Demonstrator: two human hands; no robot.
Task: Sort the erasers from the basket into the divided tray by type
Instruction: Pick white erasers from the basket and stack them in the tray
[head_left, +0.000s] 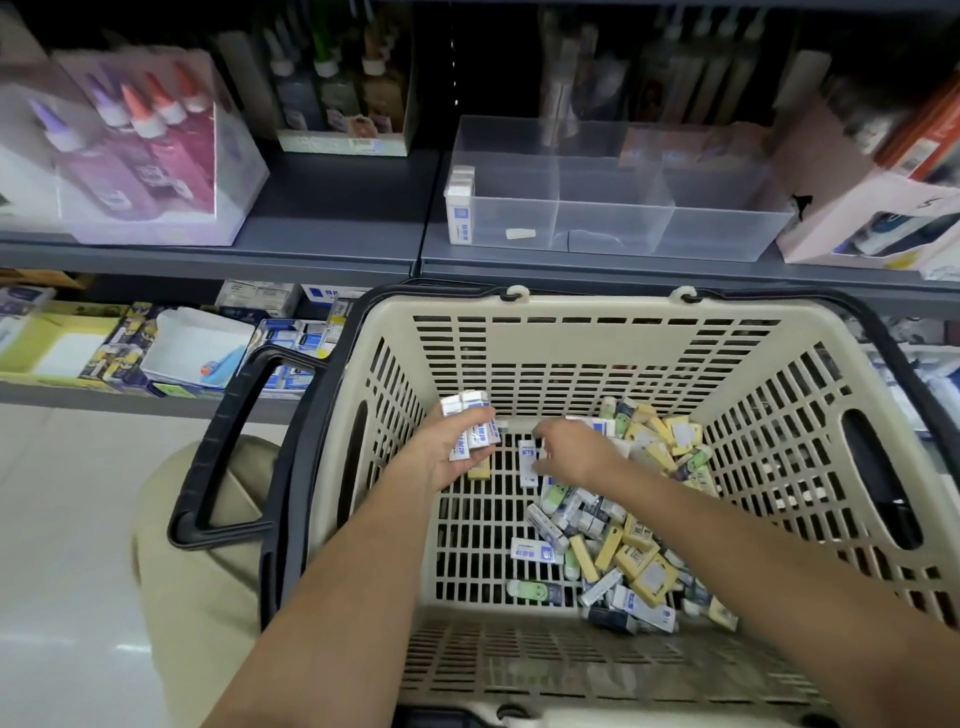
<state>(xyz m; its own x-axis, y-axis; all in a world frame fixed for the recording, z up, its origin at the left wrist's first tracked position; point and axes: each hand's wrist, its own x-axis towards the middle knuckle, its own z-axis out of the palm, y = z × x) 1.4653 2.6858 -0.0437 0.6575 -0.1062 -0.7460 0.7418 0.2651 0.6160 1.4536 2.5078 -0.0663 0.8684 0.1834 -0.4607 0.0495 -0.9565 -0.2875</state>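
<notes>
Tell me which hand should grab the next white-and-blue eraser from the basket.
Right. The right hand already pinches a white-and-blue eraser over the basket floor, beside the loose pile. The left hand is full, clutching a bundle of white-and-blue erasers, so it likely cannot grip more.

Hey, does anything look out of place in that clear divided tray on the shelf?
One thing: a small pale scrap lies flat and alone on the floor of the clear divided plastic tray's left compartment, beside the upright white-and-blue boxed erasers. It is too blurred to identify.
</notes>
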